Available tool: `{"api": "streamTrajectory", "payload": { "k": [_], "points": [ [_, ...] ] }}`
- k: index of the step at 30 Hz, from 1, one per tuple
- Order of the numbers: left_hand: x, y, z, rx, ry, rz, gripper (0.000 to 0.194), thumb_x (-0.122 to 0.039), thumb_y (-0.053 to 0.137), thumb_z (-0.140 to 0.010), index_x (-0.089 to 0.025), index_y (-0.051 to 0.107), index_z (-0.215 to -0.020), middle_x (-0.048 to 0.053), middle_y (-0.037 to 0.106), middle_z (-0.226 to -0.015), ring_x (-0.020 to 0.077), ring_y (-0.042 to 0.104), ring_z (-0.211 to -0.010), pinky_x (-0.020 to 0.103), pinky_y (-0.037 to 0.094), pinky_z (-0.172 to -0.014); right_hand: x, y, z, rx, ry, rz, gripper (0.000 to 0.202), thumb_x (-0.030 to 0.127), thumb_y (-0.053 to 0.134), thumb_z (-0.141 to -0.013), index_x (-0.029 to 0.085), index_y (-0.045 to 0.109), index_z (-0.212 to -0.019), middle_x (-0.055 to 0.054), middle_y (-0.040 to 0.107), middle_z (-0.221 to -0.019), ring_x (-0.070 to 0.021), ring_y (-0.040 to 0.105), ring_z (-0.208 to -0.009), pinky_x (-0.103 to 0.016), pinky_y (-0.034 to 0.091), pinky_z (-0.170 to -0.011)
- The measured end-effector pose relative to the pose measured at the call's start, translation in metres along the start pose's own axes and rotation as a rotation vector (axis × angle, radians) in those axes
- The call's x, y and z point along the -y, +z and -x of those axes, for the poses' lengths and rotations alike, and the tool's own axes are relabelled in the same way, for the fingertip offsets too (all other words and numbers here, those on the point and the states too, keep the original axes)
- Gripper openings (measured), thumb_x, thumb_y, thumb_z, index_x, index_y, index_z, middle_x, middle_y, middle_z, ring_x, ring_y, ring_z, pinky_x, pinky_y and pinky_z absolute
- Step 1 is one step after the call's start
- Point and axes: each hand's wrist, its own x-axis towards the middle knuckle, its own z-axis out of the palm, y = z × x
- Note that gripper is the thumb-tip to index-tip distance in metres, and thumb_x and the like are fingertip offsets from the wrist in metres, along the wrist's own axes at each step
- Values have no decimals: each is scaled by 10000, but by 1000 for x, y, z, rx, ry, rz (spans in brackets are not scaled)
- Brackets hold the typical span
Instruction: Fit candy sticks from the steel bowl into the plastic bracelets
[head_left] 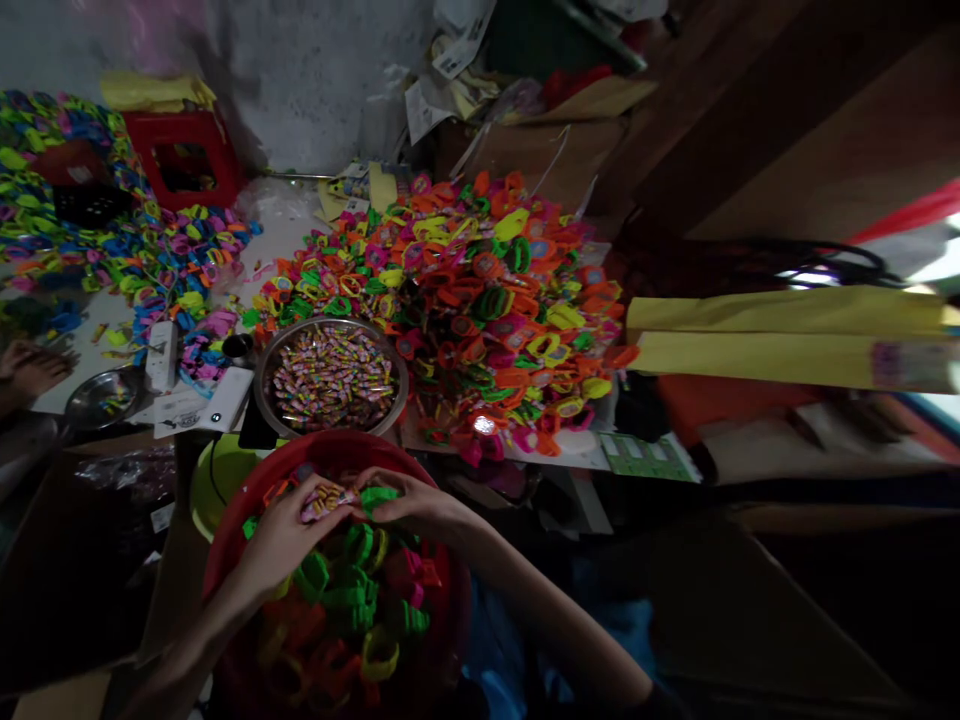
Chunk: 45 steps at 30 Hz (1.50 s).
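My left hand (pixel 285 530) is closed around several small wrapped candies (pixel 321 503) in pink and yellow wrappers. My right hand (pixel 409 500) grips a green plastic toy watch (pixel 373 498), close to the candies. Both hands are held over a large red tub (pixel 225 530). Inside it lie toy watches (pixel 352 600) in green, orange, pink and yellow. Just beyond the tub, a round metal bowl (pixel 401 385) holds many more wrapped candies (pixel 334 375).
A big heap of bright toy watches (pixel 495 290) covers the table behind the bowl. More colourful pieces (pixel 187 250) lie at left by a red stool (pixel 180 155). A power strip (pixel 161 355), a small metal bowl (pixel 101 398) and another person's hand (pixel 34 370) are at far left.
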Motion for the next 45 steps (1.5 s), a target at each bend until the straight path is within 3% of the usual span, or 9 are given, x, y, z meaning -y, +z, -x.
{"api": "streamTrajectory", "payload": {
  "k": [4, 7, 12, 19, 27, 32, 36, 45],
  "points": [
    [6, -3, -2, 12, -7, -6, 272, -465, 563, -825, -222, 580, -946, 15, 691, -960, 178, 651, -908, 251, 491, -821, -3, -6, -1, -55, -42, 125, 379, 323, 820, -594, 150, 595, -846, -16, 628, -896, -130, 625, -810, -266, 502, -781],
    [14, -6, -4, 24, -3, -16, 308, -502, 583, -800, -235, 589, -953, 9, 700, -965, 181, 658, -915, 235, 501, -820, 2, -9, -1, -111, -202, 478, 338, 418, 737, -699, 143, 637, -869, -17, 630, -855, -128, 603, -782, -231, 485, -701],
    [25, -5, -14, 89, 12, -89, 346, -528, 574, -796, -244, 587, -993, 14, 697, -1000, 195, 657, -953, 219, 521, -780, 16, -6, 6, -172, -404, 1007, 196, 304, 723, -737, 155, 684, -859, -2, 664, -827, -122, 613, -773, -205, 456, -743],
    [5, -5, -13, 114, 127, -84, 265, -439, 570, -840, -236, 562, -1011, 5, 676, -998, 159, 660, -902, 197, 521, -758, 32, 11, 30, -200, -556, 1375, 160, 265, 619, -854, 151, 639, -964, -53, 653, -978, -157, 618, -936, -230, 447, -838],
    [-1, -5, -9, 82, 387, -336, 176, -185, 531, -848, -207, 596, -1010, 34, 664, -1026, 169, 630, -944, 247, 493, -820, 23, 19, 37, -351, -588, 1740, 276, 376, 633, -837, 151, 565, -982, -59, 620, -928, -181, 617, -847, -251, 469, -696],
    [-8, -9, -5, 92, 548, -458, 444, 30, 409, -686, -197, 591, -1022, 33, 654, -993, 175, 607, -957, 262, 478, -828, 17, 21, 36, -419, -651, 1945, 322, 426, 623, -838, 182, 591, -1046, -87, 569, -1055, -160, 612, -811, -227, 465, -592],
    [-14, -12, -3, 94, 598, -529, 558, 48, 367, -645, -213, 582, -1089, 29, 647, -1001, 183, 590, -986, 276, 473, -826, 16, 26, 37, -446, -644, 1992, 282, 396, 595, -864, 180, 598, -1045, -95, 546, -1078, -171, 595, -879, -239, 502, -629],
    [-17, -9, -2, 40, 679, -641, 561, 38, 386, -655, -198, 570, -1129, 42, 652, -1027, 207, 594, -985, 302, 487, -817, 18, 40, 41, -371, -449, 2135, 149, 253, 549, -895, 184, 598, -1018, -116, 535, -1138, -237, 531, -1035, -309, 546, -734]
  ]
}}
